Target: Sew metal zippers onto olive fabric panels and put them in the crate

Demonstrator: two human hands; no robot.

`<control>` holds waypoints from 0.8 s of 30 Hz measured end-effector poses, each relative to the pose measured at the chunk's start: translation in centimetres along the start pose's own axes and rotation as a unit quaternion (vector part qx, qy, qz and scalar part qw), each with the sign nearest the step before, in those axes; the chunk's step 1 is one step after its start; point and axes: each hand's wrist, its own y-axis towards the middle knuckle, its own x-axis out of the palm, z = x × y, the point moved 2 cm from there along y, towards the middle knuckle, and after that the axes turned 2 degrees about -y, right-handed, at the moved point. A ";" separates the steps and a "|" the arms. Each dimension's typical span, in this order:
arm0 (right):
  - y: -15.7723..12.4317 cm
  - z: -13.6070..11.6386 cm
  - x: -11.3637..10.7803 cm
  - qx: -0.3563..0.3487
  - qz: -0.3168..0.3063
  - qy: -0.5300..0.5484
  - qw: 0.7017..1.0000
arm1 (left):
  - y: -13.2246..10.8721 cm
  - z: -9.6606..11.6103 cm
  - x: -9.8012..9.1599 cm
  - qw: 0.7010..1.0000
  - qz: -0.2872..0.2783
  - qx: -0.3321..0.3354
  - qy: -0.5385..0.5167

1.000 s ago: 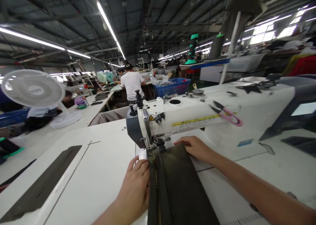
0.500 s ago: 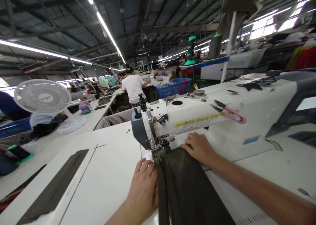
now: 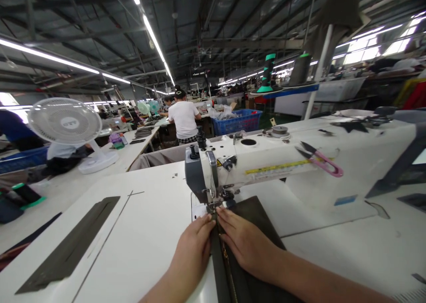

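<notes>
Two hands: both lie flat on the dark olive fabric (image 3: pixel 253 232) at lower centre of the frame, just below the needle area.
Left hand (image 3: pixel 195 256): palm down, fingers close together and extended, tips pressing the fabric's left edge beside the zipper (image 3: pixel 226 261).
Right hand (image 3: pixel 248 245): palm down, fingers slightly spread, pressing the fabric just right of the zipper; fingertips nearly meet those of the left hand.
Fabric: runs from under the presser foot (image 3: pixel 213 204) down to the bottom edge, on the white table (image 3: pixel 140 232).
Sewing machine (image 3: pixel 253 165): white, centre of frame, with pink thread snips (image 3: pixel 321 161) lying on its arm.
Risk: both sets of fingertips sit very near the needle; if the machine runs while they lie this close, a finger could be caught.
Second risk: uneven pressure from either hand could likely skew the seam off the zipper.
Surroundings: white fan (image 3: pixel 66 125) at left; a person in a white shirt (image 3: pixel 183 119) at a bench in the upper middle.
</notes>
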 end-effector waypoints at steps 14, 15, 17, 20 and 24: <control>0.1 0.1 -0.2 -0.010 -0.016 -0.028 0.999 | 1.0 0.1 -0.2 0.996 -0.051 0.065 -0.010; 0.1 0.1 -0.1 -0.012 -0.018 -0.032 0.999 | 1.1 0.1 -0.2 0.996 -0.059 0.061 -0.009; 0.1 0.1 -0.1 -0.014 -0.024 -0.035 0.999 | 1.2 0.2 -0.2 0.996 -0.073 0.056 -0.009; 0.1 0.2 -0.1 -0.016 -0.034 -0.037 0.999 | 1.2 0.3 -0.2 0.995 -0.088 0.050 -0.006; 0.0 0.4 0.0 -0.013 -0.041 -0.028 0.999 | 1.4 0.2 -0.2 0.993 -0.108 0.047 -0.003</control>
